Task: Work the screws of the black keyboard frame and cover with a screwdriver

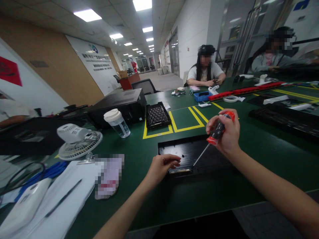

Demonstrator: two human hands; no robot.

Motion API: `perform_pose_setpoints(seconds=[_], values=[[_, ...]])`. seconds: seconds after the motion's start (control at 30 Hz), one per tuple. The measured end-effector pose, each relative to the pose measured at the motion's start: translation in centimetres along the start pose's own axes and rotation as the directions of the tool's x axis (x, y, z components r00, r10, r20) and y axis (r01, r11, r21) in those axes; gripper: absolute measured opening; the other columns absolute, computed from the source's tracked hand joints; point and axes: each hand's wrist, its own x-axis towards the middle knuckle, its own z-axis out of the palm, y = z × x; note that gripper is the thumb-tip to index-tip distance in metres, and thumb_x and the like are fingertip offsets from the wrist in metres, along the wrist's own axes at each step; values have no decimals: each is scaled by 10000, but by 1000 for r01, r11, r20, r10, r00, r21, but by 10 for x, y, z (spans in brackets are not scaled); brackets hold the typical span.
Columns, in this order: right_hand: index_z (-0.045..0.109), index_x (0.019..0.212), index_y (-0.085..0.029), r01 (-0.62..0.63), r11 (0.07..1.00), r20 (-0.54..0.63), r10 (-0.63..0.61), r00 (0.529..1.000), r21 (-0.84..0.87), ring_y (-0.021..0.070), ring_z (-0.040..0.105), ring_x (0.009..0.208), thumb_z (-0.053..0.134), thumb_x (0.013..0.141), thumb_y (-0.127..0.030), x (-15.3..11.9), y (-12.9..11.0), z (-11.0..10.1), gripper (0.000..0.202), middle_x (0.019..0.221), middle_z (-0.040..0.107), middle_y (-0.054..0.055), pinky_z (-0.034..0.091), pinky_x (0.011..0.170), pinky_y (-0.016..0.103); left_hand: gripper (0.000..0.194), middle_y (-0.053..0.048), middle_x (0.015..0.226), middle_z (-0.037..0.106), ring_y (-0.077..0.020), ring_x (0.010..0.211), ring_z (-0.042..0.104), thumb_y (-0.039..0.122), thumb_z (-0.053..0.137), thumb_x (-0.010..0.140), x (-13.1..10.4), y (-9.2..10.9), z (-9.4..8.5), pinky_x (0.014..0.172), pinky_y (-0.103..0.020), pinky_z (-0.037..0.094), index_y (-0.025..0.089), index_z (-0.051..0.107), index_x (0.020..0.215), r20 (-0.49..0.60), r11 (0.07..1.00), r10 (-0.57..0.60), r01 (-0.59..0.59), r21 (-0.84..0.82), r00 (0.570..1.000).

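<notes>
our right hand (230, 136) grips a red-and-black screwdriver (215, 133), tip at the shallow black panel (190, 149) on the green surface (137, 162); our left hand (163, 167) curls there, hold unclear. we should square up the tilted shaft.

On our table (174, 205), the panel (179, 149) lies straight ahead of us, w/ a thin strip (180, 171) near its front edge. Our L hand (163, 167) is at the strip's L end; our R hand (230, 136) is above the panel's R side w/ the screwdriver (216, 132), tip just beside the strip's R end. Behind the panel, a bit L: small tray (158, 115). L of tray = PC tower (119, 101), cup (117, 122) in front of it; fan (77, 141) L of cup. Nearer us, on the L: papers (86, 179) w/ pen (63, 200) on top. Far side: co-worker (205, 74), small bin (201, 97) btwn them & us, tape roll (230, 99) R of bin. Far R: long casing part (286, 122).
</notes>
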Motion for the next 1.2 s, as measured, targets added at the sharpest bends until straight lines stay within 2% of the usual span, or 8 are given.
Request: perform_pose_setpoints(seconds=[0.27,0.43,0.63,0.87,1.2], values=[[431,855,-255,175,984,-105,-178,978,-38,136,507,405,478,813,-269,0,-14,-3,64,508,546,-57,361,378,236,155,-51,829,720,-167,769,674,237,666,723,-3,1,6,720,-264,532,161,704,853,-69,999,30,-28,31,997],[436,849,-266,245,969,-123,-247,961,-27,147,480,363,462,813,-262,-1,-22,-4,44,514,552,-42,314,337,246,159,-43,841,712,-150,734,664,217,698,686,-5,0,10,691,-243,525,162,709,835,-88,999,18,-15,39,996],[423,849,-266,247,969,-124,-247,961,-10,138,466,343,446,816,-252,-4,-28,-1,42,556,558,-37,315,322,255,175,-41,796,708,-148,695,662,223,702,677,-8,0,18,662,-241,517,149,696,836,-78,1000,-9,7,-25,997],[440,861,-299,246,969,-109,-249,962,-37,144,475,379,457,836,-309,-12,-27,3,31,605,557,-27,320,353,279,153,-41,801,709,-152,690,651,243,693,679,-9,-1,19,660,-250,509,158,699,807,-90,1000,-2,1,-11,996],[424,892,-293,229,973,-51,-229,972,-18,141,514,384,509,804,-380,-19,-26,5,151,579,580,-38,367,337,255,165,-43,766,720,-162,675,655,260,702,664,-10,-1,19,652,-252,514,165,720,797,-132,1000,-7,6,-6,991]])
